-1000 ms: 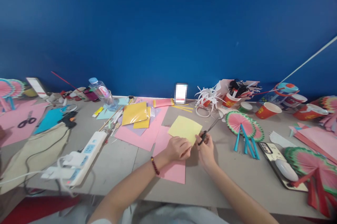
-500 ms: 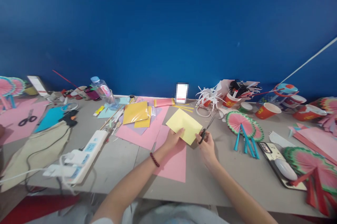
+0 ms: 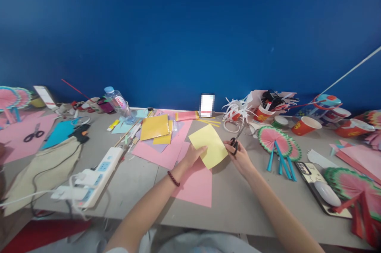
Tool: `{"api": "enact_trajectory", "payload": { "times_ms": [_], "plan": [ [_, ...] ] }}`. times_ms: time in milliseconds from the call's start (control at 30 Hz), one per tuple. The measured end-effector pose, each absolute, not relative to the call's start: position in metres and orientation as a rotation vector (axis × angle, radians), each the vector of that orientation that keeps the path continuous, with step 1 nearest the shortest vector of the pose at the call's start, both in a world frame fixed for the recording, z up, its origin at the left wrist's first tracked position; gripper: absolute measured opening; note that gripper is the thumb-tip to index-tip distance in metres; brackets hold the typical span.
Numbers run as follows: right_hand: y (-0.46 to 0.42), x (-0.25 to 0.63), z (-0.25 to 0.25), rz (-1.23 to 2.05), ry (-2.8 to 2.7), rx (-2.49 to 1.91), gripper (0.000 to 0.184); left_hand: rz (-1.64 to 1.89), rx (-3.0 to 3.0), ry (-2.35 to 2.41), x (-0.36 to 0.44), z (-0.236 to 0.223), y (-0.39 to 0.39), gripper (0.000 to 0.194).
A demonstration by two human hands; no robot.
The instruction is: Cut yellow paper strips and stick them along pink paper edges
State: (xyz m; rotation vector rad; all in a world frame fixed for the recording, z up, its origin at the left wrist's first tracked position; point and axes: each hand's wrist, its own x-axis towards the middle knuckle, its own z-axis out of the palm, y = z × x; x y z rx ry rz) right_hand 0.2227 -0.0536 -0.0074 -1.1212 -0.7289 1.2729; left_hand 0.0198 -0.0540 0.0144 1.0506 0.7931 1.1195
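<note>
A sheet of yellow paper is held up above the table in the middle of the view. My left hand pinches its lower left edge, thumb on top. At the paper's right corner is my right hand, closed around the black handles of a pair of scissors, whose blades point up and away from me. Whether the right fingertips also grip the paper's corner I cannot tell. Under the left wrist lies a sheet of pink paper.
Packs of yellow paper lie behind on the left, near a plastic bottle and a white power strip. To the right are watermelon paper fans, a phone, a white mouse and red cups.
The yellow paper has turned a little clockwise. My right hand has shifted slightly up and right with the scissors. The left hand keeps its hold on the paper.
</note>
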Motion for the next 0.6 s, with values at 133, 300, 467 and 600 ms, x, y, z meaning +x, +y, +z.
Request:
{"api": "enact_trajectory", "payload": {
  "times_ms": [133,300,467,600],
  "plan": [
    [-0.053,0.229,-0.009,1.233,-0.923,-1.179,0.047,1.098,1.115,0.921,0.023,0.007,-0.052,0.038],
    [-0.051,0.227,-0.012,1.149,-1.092,-1.188,0.050,1.147,1.006,0.959,0.024,0.006,-0.050,0.039],
    [-0.050,0.220,-0.015,1.159,-1.107,-1.307,0.049,1.209,0.993,1.028,0.021,0.003,-0.044,0.039],
    [-0.052,0.215,-0.017,1.258,-1.030,-1.358,0.050,1.250,1.030,1.124,0.018,-0.003,-0.037,0.038]
  ]
}}
